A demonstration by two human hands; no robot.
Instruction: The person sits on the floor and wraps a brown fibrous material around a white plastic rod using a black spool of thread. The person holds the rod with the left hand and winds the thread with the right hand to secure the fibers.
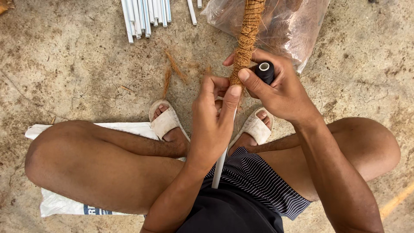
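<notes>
Coir-wrapped white plastic pole (245, 41) upright between the knees, above the concrete floor (77, 64) | head view: left hand (213, 116) pinches the fibre's lower edge; right hand (276, 88) grips pole plus black thread spool (264, 71) | risk: loosened pinch could let the brown fibre unravel; spool may slip, slackening thread | spare white pipes (144, 17), clear fibre bag (280, 26) beyond.
</notes>
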